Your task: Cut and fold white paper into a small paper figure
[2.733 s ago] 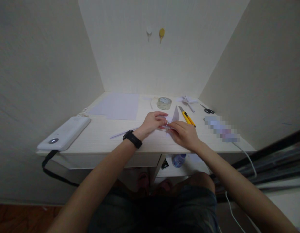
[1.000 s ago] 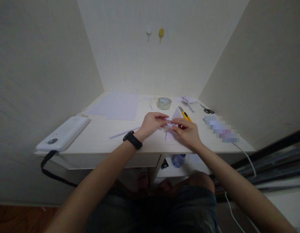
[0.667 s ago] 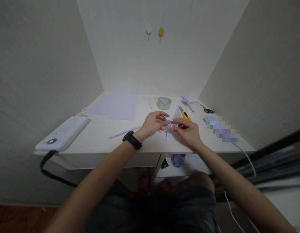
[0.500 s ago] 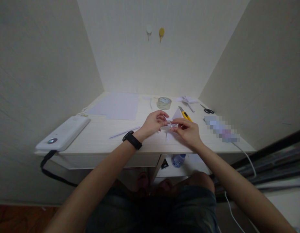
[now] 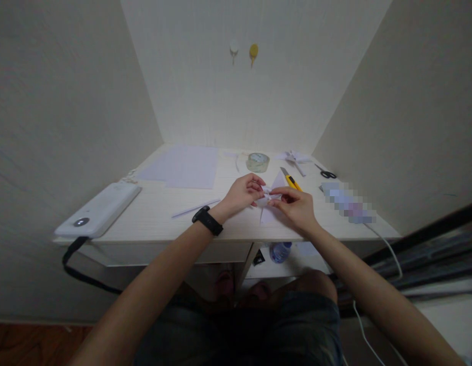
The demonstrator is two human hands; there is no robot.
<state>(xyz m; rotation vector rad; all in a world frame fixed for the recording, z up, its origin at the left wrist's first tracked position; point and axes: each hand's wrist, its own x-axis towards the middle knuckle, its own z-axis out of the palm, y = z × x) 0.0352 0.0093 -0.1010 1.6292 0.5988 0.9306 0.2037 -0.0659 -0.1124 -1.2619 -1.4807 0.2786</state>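
Both hands meet over the middle of the bench [image 5: 159,213], close to its front edge, pinching a small folded white paper piece [image 5: 269,195] between them. The left hand [image 5: 241,192], with a black wristband [image 5: 207,220] on its wrist, grips the piece's left side with curled fingers; the right hand [image 5: 297,206] closes on its right side with thumb and forefinger. One pointed flap hangs down toward the bench top, another rises behind the fingers. Just behind the right hand lies a yellow utility knife [image 5: 291,180]. A roll of clear tape [image 5: 258,161] sits farther back, scissors [image 5: 326,173] near the back right corner, and flat paper sheets [image 5: 182,165] toward the back left.
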